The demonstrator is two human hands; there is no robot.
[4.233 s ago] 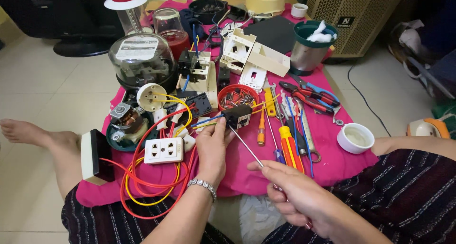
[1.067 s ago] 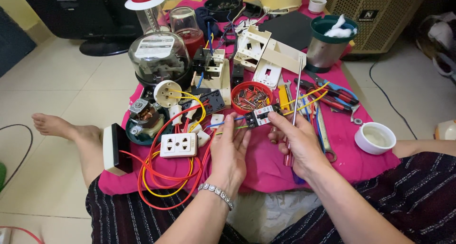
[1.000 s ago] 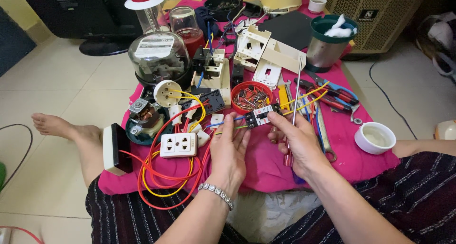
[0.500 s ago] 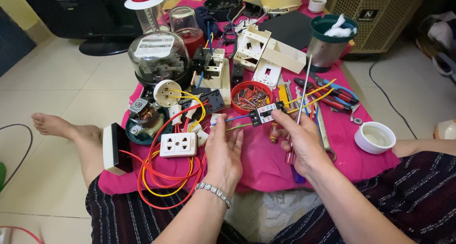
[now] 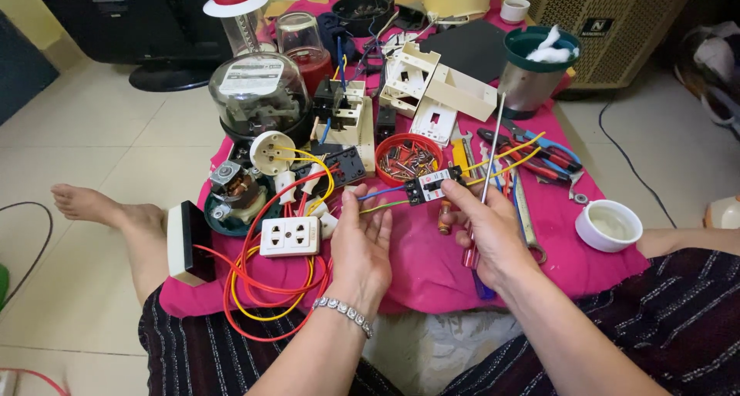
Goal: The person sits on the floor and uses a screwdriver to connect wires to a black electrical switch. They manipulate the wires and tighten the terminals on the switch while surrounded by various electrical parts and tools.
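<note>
Head view: right hand (image 5: 493, 230) grips a small black-and-white switch module (image 5: 433, 186) at its fingertips, with a thin metal-shafted screwdriver (image 5: 489, 161) pinned upright in the same hand. Left hand (image 5: 360, 246), fingers loose and spread, touches the blue and green wires (image 5: 385, 198) running into the module, above the middle of the pink cloth (image 5: 420, 261). Just behind stands a round red bowl (image 5: 407, 157) holding screws. A white ceramic cup (image 5: 609, 225) sits at the cloth's right edge; red and yellow cable loops (image 5: 262, 288) crowd the near left corner.
</note>
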